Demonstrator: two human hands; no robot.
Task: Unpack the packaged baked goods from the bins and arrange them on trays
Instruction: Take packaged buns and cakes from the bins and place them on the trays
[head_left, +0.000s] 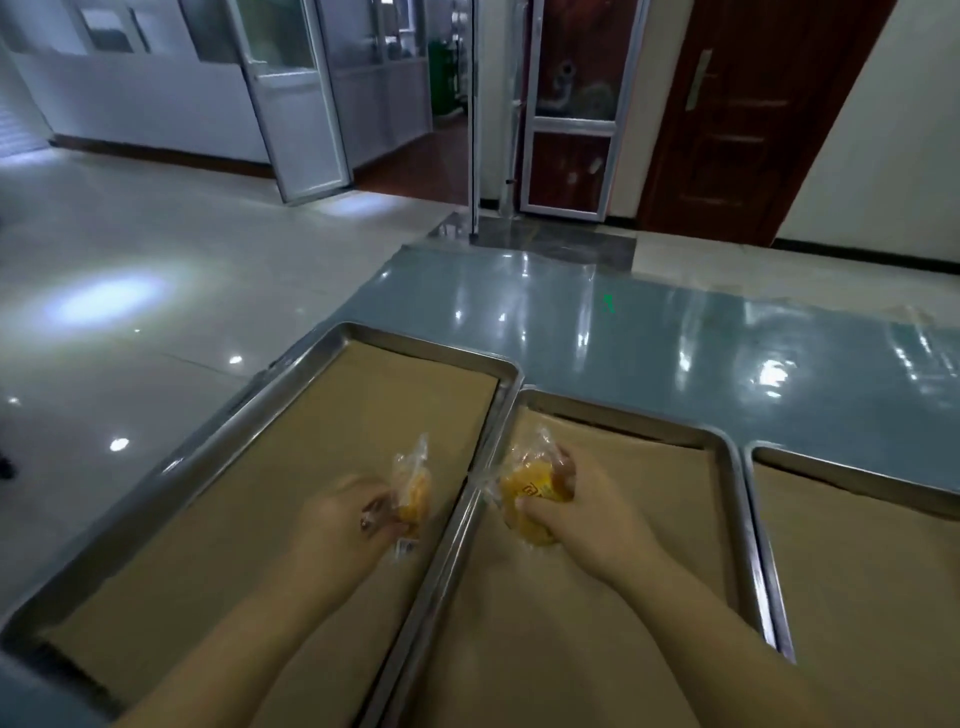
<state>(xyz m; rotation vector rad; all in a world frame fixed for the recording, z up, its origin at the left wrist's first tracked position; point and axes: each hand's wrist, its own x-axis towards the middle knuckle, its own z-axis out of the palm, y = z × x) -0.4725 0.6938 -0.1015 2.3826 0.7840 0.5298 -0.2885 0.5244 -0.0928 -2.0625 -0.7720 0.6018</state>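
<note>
Pastries: two in view, both wrapped in clear plastic, both in hand. Left hand has fingers closed around one wrapped pastry over the right part of the left tray. Hand is motion-blurred, so exact grip is hard to read; looks like a pinch at the wrapper's lower end. Right hand has thumb and fingers curled around the second wrapped pastry, held at the left edge of the middle tray, just beside the shared rim between the two trays.

Progress: near the start, I'd judge. All three trays, including the right tray, show only brown liner paper; nothing laid out on any visible part. Wrappers look intact, so neither item is unpacked yet.

Left to do: open both wrappers, set the pastries down, repeat until the trays are filled. Bins not in frame, so remaining stock is unknown.
</note>
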